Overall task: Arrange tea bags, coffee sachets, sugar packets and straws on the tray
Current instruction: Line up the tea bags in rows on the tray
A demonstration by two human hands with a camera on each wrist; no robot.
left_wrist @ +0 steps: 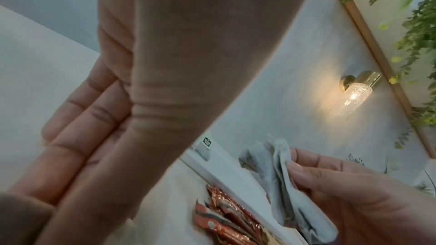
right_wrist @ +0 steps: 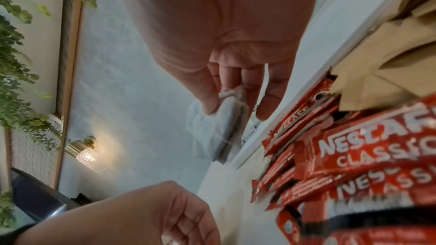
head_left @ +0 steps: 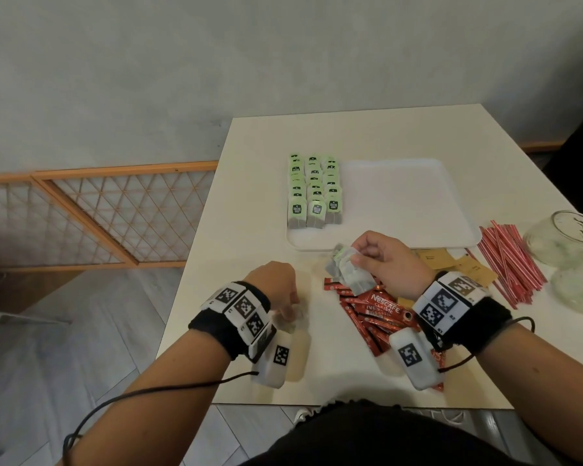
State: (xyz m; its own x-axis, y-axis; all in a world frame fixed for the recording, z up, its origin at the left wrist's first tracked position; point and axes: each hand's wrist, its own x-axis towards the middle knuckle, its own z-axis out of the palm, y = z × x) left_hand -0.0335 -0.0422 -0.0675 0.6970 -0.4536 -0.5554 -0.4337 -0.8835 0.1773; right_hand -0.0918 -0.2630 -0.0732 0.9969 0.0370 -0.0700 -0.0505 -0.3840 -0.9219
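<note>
Wrists with marker bands are sitting closest to the head camera, both hands working over the near edge of the table (head_left: 256,136). Going big to small: the white tray (head_left: 401,196) is lying past the hands, with three rows of green-tagged tea bags (head_left: 313,193) already filling its left side, the rest of it bare. Red coffee sachets (head_left: 377,311) are piled on the table under the right wrist; brown sugar packets (head_left: 451,264) are lying just right of them, red straws (head_left: 512,264) further right, beside two glass jars (head_left: 566,237).

Right hand (head_left: 384,260) is pinching a small bunch of loose tea bags (head_left: 350,270) between thumb and fingers, raised above the table just short of the tray's near rim; the bags are drooping down and left from the grip. Left hand (head_left: 276,284) is hovering over the table well left of the sachets; the head view suggests something clear at its fingertips, too blurred to confirm, while the left wrist view is showing fairly straight fingers (left_wrist: 78,128).

Handling guess: tea bags are very light, soft and floppy, paper liable to tear, strings tangling. Best taken by the top edge or tag, one at a time.
</note>
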